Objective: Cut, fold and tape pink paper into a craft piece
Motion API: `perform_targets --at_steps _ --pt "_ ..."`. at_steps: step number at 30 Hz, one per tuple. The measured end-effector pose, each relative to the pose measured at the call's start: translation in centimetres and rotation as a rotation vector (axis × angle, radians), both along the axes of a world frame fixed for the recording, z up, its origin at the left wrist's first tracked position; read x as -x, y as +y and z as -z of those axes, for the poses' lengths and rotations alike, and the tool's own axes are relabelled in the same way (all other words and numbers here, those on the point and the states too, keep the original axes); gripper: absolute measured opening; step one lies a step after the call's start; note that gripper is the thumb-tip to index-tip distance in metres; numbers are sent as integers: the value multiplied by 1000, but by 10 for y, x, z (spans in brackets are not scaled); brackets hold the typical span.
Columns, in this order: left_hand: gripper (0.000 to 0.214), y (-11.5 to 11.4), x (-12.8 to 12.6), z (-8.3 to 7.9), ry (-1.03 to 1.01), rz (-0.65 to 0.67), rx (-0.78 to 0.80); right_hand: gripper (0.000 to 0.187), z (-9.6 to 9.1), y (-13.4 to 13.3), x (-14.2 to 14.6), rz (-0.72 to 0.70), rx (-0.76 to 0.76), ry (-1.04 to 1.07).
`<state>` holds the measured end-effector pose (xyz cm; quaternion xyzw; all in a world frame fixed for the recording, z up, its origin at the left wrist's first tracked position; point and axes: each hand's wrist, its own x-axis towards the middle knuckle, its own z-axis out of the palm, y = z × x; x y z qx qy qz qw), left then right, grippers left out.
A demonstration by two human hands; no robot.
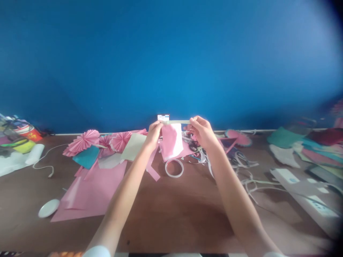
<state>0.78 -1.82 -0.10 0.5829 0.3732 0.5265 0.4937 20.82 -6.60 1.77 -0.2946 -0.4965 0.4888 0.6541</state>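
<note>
Both my arms reach forward over a brown table [171,210]. My left hand [154,134] and my right hand [202,130] are closed on the two ends of a pale strip [178,122] held level between them. A pink sheet of paper [173,141] hangs down from that strip, between the hands. Right below the hanging sheet a white tape ring [174,167] lies flat on the table.
Pink paper fans [84,140] and large pink sheets [93,189] lie at the left, with a teal sheet [87,156] and a white round lid [48,208]. White strips [249,182] and coloured papers [308,150] crowd the right. A blue wall [171,60] stands behind.
</note>
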Motion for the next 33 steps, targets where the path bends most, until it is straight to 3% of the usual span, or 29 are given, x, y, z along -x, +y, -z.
perform_targets --at_steps 10,14,18,21,27,33 --pt "30 7 16 -2 107 -100 -125 27 7 7 -5 136 61 -19" --pt "26 5 13 -5 62 -61 -99 29 15 15 -6 172 106 24" --pt "25 3 5 -3 40 -33 -52 31 19 18 -4 128 124 146" --pt "22 3 0 0 100 -34 -116 32 13 11 1 15 130 217" --pt "29 4 4 -1 220 40 -158 50 -5 -4 3 -168 111 90" --pt "35 1 9 -11 267 69 -221 37 2 -5 12 -48 156 -140"
